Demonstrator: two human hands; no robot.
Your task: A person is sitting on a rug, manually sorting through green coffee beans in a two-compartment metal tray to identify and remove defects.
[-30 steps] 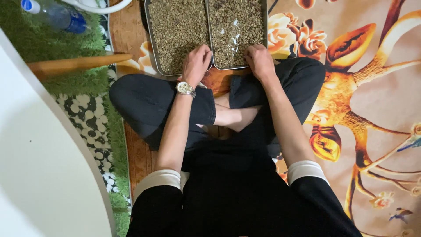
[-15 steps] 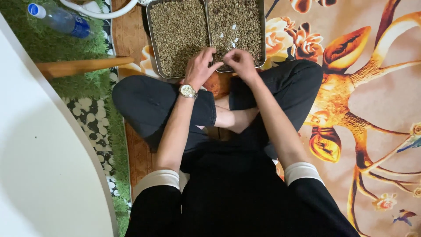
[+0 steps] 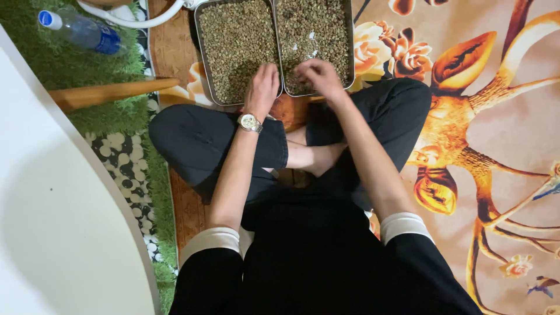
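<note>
Trays: left tray (image 3: pixel 205 52), right tray (image 3: pixel 350 41), upper centre, both holding beans.
Left hand (image 3: pixel 262 87): flat, fingers together on left tray's beans.
Right hand (image 3: pixel 315 74): fingers pinched over right tray; contents unclear.

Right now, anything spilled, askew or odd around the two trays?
No spill visible. The right tray has pale bare patches showing through its beans beside the right hand; the left tray is evenly covered. A plastic bottle lies on its side on the green mat.

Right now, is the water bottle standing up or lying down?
Lying down. The bottle rests on its side on the green mat, its blue cap pointing sideways toward the picture's left edge.
</note>
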